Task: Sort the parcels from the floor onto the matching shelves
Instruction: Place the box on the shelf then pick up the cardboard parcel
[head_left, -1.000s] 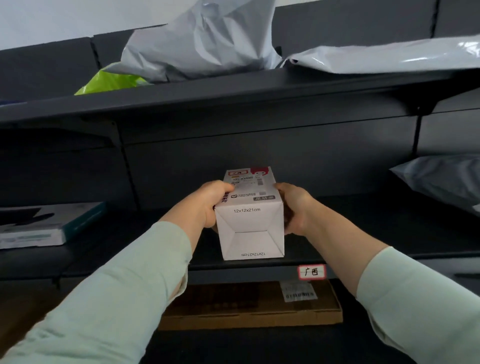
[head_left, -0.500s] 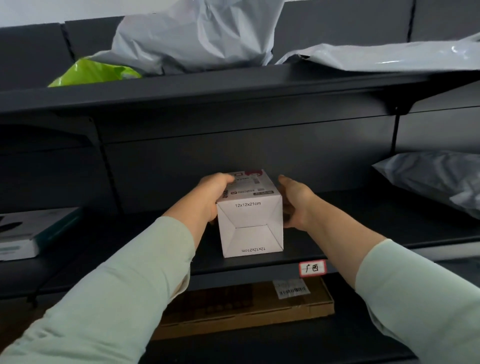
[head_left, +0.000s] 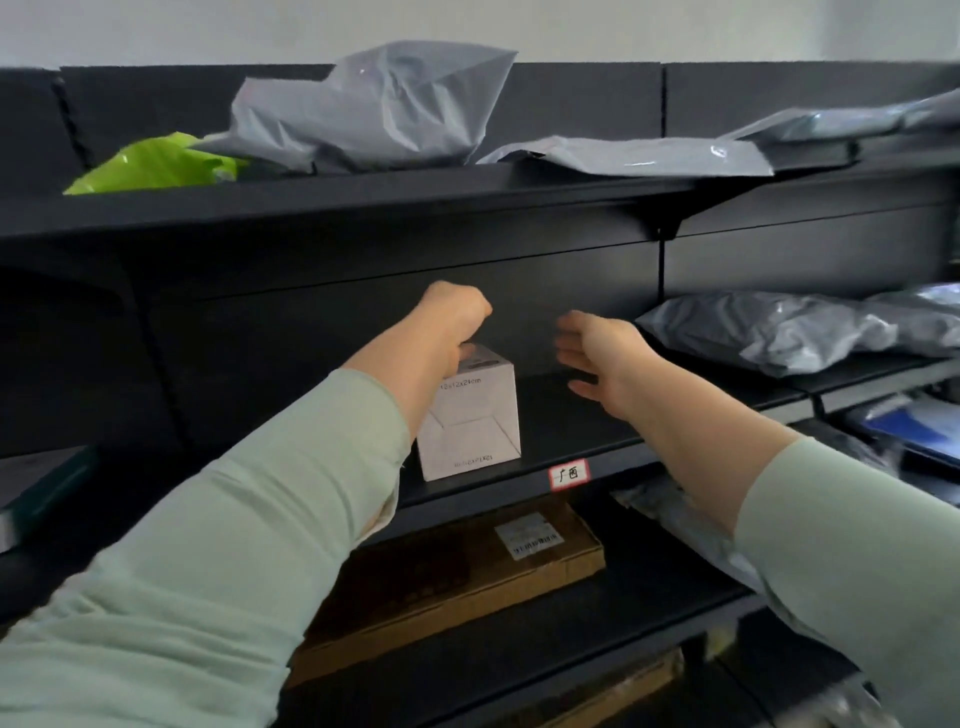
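Head view: the only feed I have; it looks at a dark shelving unit with both of my arms reaching in.
White box: upright on the middle shelf, near its front edge and left of the red-bordered tag. Printed dimensions face me, blurred.
Left hand: raised just above the box's back top edge, fingers folded into the palm — clenched on nothing I can see. The wrist and forearm cover the box's upper left corner, so I cannot tell whether skin touches cardboard there.
Right hand: released, with fingers straight and spread, pointing left. It hovers over the bare shelf to the right of the box, apart from it and holding nothing.
Sleeves: pale green on both forearms.
Top shelf: a crumpled grey mailer bag, a lime-green bag to its left and a flat grey mailer to its right.
Right bay, middle level: puffy grey mailers lying well apart from the box.
Lower shelf: a flat brown carton with a white label, directly below the box.
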